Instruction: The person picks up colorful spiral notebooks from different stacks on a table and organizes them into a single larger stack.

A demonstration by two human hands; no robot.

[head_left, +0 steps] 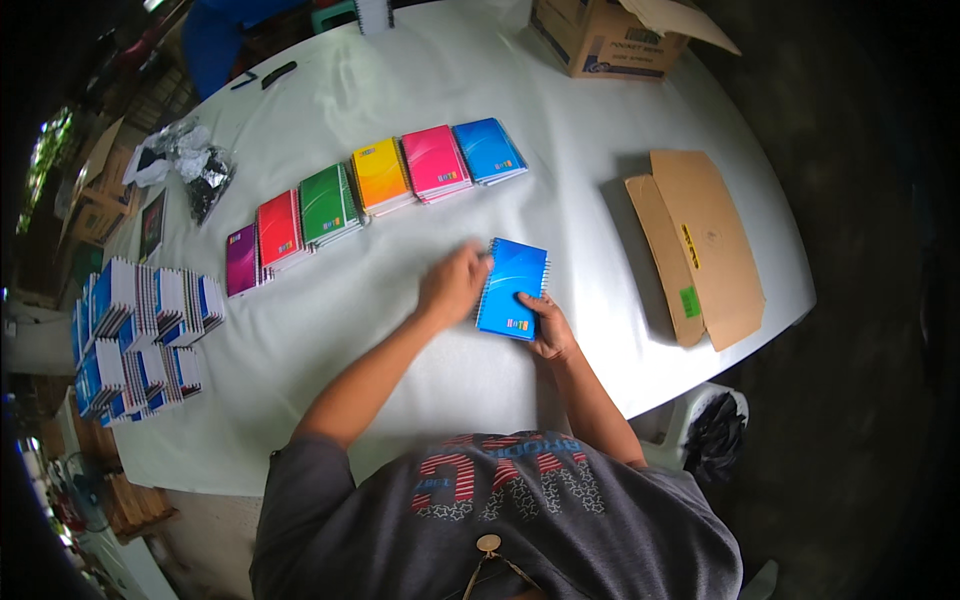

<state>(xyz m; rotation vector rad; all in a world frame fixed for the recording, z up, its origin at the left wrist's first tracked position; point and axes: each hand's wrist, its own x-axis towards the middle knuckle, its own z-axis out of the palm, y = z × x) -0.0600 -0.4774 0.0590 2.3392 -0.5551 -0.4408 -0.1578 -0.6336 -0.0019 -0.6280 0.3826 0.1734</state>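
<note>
Just in front of me, a small stack of blue spiral notebooks is held above the white table. Wire coils show along both its left and right sides. My right hand grips it at the lower right, thumb on the top cover. At the upper left corner my left hand is closed, its curled fingertips against the coil edge. Beyond my hands lies a slanted row of notebook piles: purple, red, green, yellow, pink and blue.
Stacked notebooks crowd the table's left edge, near crumpled plastic. A flattened brown cardboard piece lies at right. An opened carton stands at the far right, and a dark slim object lies at the far left.
</note>
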